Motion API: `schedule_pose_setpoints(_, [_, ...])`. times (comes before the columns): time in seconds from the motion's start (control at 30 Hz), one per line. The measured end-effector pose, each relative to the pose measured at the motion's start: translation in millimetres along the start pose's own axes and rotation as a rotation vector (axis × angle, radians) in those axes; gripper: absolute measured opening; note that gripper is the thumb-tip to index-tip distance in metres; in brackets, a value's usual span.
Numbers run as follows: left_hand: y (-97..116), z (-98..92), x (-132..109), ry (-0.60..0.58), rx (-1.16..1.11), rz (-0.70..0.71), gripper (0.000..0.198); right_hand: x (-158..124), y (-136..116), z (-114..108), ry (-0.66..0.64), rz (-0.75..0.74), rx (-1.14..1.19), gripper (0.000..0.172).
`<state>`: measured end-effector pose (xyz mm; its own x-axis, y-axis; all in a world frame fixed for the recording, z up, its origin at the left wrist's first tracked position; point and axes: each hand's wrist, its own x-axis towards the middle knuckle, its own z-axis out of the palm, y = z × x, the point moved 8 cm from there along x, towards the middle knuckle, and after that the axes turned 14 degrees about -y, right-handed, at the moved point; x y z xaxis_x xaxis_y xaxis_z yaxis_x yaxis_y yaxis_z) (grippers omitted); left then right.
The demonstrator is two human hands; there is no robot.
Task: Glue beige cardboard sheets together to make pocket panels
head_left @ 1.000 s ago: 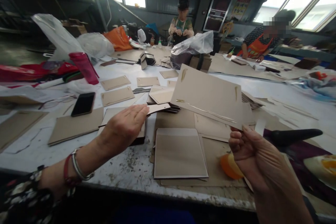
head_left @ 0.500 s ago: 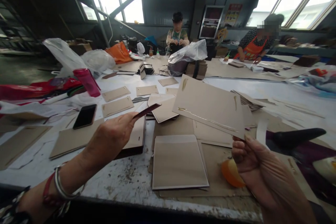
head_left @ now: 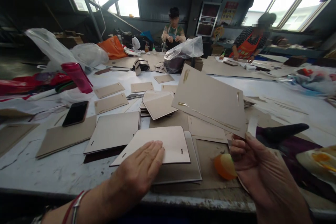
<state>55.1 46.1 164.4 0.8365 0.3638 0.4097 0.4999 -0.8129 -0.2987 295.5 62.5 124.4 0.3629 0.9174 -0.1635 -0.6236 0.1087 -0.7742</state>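
A flat pale panel [head_left: 170,141] with two small slots and a dark underside is held by my left hand [head_left: 139,168]. Its fingers stretch over the near edge and its thumb is hidden. The panel overlaps a larger greyish panel [head_left: 181,173] on the pile at the table's front. My right hand [head_left: 257,171] pinches the lower right corner of a raised beige panel [head_left: 210,98], which tilts toward me. Shiny glue-like streaks run along its two sides and lower edge. Close beside my right hand sits an orange and yellow round object [head_left: 225,166], partly covered by it.
A slotted panel stack [head_left: 112,129] lies left of my left hand, near a phone [head_left: 75,113]. Loose panels [head_left: 160,105] are piled in the middle. A pink bottle [head_left: 77,77] stands left; a black handle-like object [head_left: 286,131] lies right. Two people [head_left: 173,31] work across the table.
My left hand has moved right and down, turning its panel from nearly edge-on to flat over the front pile. My right hand still holds its streaked panel raised. The view has shifted slightly.
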Motion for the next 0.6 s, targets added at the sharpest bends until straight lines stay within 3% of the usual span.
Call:
schedule_pose_setpoints(0.23, [31.4,33.0,5.7,-0.069,-0.046,0.053,0.035,-5.9,8.5,-4.5,0.008,0.042,-0.024,0.042])
schedule_pose_setpoints(0.6, [60.5,60.5,7.1,-0.016,-0.121,-0.082,0.037,-11.5,51.5,-12.0,-0.074,0.119,-0.125,0.038])
